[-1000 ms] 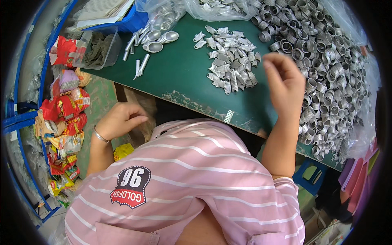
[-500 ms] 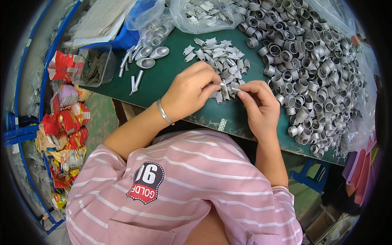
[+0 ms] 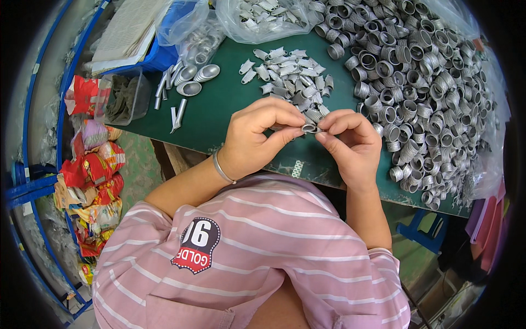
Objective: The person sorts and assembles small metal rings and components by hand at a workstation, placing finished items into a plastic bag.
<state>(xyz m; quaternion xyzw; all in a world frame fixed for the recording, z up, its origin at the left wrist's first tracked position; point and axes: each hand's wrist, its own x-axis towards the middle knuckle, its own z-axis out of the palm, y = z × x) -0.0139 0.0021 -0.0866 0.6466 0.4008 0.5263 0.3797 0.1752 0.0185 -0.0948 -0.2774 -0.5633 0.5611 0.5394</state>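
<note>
Between the fingertips of both hands, close to the table's front edge, is a small silvery metal loop with an opening facing up. My left hand, with a bangle at the wrist, pinches its left side between thumb and fingers. On the other side, the thumb and forefinger of my right hand close on it. Just beyond the fingertips lies a heap of small ribbed metal pieces, partly hidden by the left hand. A large pile of ribbed metal rings covers the table's right side.
On the green table, spoon-shaped metal parts lie left. Nearby are a clear plastic box holding dark cloth and a blue bin with papers. A plastic bag of metal pieces stands behind. A blue stool is below right.
Both hands have come slightly nearer the table's front edge, and the fingertips have drawn closer together. The held metal piece now shows its looped opening.
</note>
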